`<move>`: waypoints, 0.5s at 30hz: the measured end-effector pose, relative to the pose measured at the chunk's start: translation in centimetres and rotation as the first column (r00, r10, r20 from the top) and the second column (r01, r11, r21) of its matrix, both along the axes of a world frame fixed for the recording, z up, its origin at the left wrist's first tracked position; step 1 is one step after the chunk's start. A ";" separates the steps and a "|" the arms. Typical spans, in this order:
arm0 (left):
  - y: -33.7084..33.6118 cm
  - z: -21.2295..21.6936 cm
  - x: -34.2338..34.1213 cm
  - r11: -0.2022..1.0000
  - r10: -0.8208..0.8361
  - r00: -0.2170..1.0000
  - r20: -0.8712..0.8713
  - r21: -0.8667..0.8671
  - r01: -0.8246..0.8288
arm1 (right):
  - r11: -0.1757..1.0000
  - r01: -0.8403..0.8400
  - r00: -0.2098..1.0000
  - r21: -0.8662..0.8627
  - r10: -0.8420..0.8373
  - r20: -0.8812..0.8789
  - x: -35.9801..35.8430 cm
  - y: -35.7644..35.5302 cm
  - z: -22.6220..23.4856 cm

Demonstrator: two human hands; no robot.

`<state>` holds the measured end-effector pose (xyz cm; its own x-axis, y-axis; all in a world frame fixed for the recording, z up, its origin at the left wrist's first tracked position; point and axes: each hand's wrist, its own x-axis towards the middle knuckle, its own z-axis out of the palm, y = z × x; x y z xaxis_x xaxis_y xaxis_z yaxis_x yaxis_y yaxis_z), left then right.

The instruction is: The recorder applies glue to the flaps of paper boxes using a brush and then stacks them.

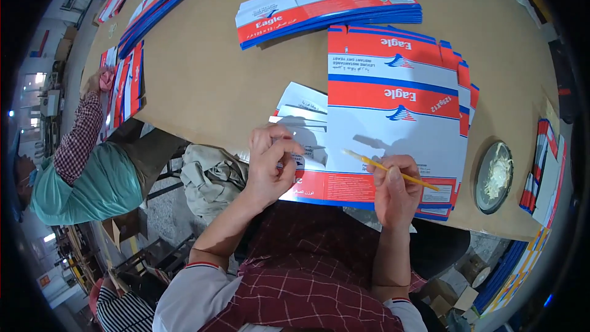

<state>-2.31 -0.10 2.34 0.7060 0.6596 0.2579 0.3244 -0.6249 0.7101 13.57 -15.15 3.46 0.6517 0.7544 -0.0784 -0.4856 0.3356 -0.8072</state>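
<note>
Flat printed cartons [393, 124] in red, white and blue lie in a stack on the table in front of me. My right hand [397, 193] grips a thin yellow brush [393, 169] over the top carton, its pale tip pointing left. Above the stack's left part is my left hand [270, 163], its fingers curled in toward the thumb. Whether anything small sits between those fingers cannot be made out. Both hands cast shadows on the white panels. Partly under the top sheet, more carton flaps [301, 110] stick out at the left.
A round dark dish [479, 175] with a white shredded-looking mass stands on the right. More flat carton stacks [332, 9] lie at the far side, and others [161, 6] at the left. A co-worker [92, 175] handles cartons at the left table edge. Crumpled grey cloth [212, 181] hangs beside my left arm.
</note>
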 end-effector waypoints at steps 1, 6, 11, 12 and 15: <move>0.2 0.0 0.0 0.997 -0.071 0.996 0.056 0.023 0.070 | 1.000 0.006 0.999 -0.022 -0.004 0.048 -0.1 -0.1 -0.1; 0.4 -0.3 -0.4 0.982 -0.159 0.977 0.146 0.130 0.140 | 0.982 -0.022 0.991 -0.186 0.045 0.123 -1.7 0.2 1.0; 0.2 -0.2 -0.6 0.970 -0.161 0.982 0.100 0.202 0.139 | 0.931 -0.088 0.870 -0.355 0.245 0.427 -1.8 -0.2 0.3; 0.1 -0.1 -0.6 0.967 -0.161 0.983 0.088 0.214 0.139 | 0.928 -0.068 0.852 -0.366 0.245 0.463 -2.0 0.0 0.5; -0.2 -0.2 -0.4 0.960 -0.134 0.986 0.101 0.260 0.104 | 0.929 -0.026 0.733 -0.370 0.270 0.625 -2.0 0.3 0.8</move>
